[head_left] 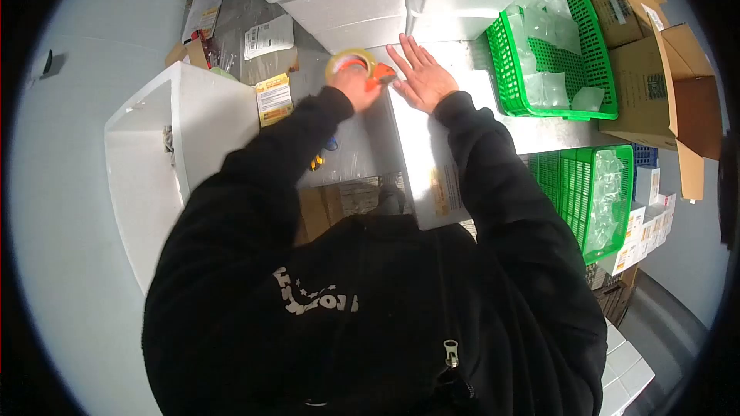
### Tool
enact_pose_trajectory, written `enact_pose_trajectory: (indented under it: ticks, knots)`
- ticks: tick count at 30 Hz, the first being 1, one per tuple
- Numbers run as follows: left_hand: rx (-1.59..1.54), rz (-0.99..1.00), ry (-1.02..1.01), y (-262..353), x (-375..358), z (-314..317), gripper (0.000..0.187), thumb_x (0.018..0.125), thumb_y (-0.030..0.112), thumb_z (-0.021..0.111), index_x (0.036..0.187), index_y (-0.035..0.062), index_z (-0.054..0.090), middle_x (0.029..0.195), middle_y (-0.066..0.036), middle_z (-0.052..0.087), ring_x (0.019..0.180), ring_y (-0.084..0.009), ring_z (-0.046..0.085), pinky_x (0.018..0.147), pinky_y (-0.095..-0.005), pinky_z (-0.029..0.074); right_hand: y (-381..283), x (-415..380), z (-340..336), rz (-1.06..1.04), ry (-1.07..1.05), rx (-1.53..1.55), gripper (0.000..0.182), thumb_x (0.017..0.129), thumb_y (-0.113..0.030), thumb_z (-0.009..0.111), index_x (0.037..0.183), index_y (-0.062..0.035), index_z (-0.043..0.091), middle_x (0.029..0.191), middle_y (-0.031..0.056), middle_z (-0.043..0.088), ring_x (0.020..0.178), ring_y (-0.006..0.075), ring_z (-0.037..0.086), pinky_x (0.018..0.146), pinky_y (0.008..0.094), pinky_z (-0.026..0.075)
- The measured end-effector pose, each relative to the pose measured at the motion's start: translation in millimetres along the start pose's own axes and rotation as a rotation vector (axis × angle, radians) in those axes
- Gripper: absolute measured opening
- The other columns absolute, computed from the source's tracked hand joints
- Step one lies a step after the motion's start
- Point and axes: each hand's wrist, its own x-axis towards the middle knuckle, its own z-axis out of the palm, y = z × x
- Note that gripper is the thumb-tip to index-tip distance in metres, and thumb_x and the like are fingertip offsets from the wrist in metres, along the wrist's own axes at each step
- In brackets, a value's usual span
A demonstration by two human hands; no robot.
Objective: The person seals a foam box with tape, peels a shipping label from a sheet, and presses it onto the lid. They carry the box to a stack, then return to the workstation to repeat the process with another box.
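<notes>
A tape dispenser (pixel 382 75) with an orange body and a roll of yellowish tape is in my left hand (pixel 357 86), whose fingers are wrapped round it. Its front end is at the left edge of a white foam box (pixel 420 135) that lies in front of me. My right hand (pixel 422 77) is on the far part of this box, palm down, with its fingers spread. A label (pixel 444 191) with yellow print shows on the near part of the box.
White foam boxes (pixel 347 0) are stacked at the back. Green baskets (pixel 609 85) with clear plastic packs and cardboard boxes (pixel 636 69) are on the right. An open white foam box (pixel 212 123) stands left, near a yellow-and-white label (pixel 274 100) on the table (pixel 358 150).
</notes>
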Motion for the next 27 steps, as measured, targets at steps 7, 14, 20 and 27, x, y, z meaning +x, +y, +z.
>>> enact_pose_trajectory:
  ticks: [7,14,20,27]
  knots:
    - [-0.234,-0.347,-0.146,23,30,68,0.065,0.088,0.060,0.051,0.102,-0.0010,0.068,0.102,-0.027,0.066,0.100,-0.0389,0.063,0.088,-0.0474,0.048,0,1,-6,0.000,-0.031,0.042,0.068,0.097,-0.037,0.040,0.154,-0.0060,0.019,0.158,0.0259,0.011,0.147,0.0402,0.015,0.118,0.0485,0.017]
    - [-1.621,-0.229,0.177,60,-27,55,0.048,0.102,0.038,0.041,0.116,-0.0023,0.063,0.123,-0.019,0.060,0.119,-0.0266,0.053,0.102,-0.0354,0.037,3,1,-9,0.029,-0.030,0.121,0.068,0.097,-0.039,0.041,0.153,-0.0058,0.020,0.157,0.0270,0.014,0.143,0.0406,0.024,0.115,0.0501,0.024]
    - [-1.792,-0.562,0.133,104,-27,55,0.056,0.104,0.043,0.034,0.132,-0.0035,0.048,0.131,-0.018,0.052,0.122,-0.0245,0.050,0.104,-0.0362,0.037,9,-1,-3,0.018,-0.086,0.177,0.070,0.097,-0.046,0.040,0.153,-0.0090,0.020,0.149,0.0317,0.028,0.124,0.0438,0.048,0.103,0.0476,0.041]
    - [-2.045,-0.482,0.945,309,-176,-7,0.061,0.105,0.042,0.026,0.141,-0.0048,0.037,0.138,-0.021,0.048,0.124,-0.0304,0.050,0.103,-0.0426,0.042,2,9,-29,0.212,-0.392,0.166,0.061,0.095,-0.058,0.038,0.130,-0.0111,0.056,0.104,0.0234,0.067,0.095,0.0385,0.065,0.084,0.0457,0.051]
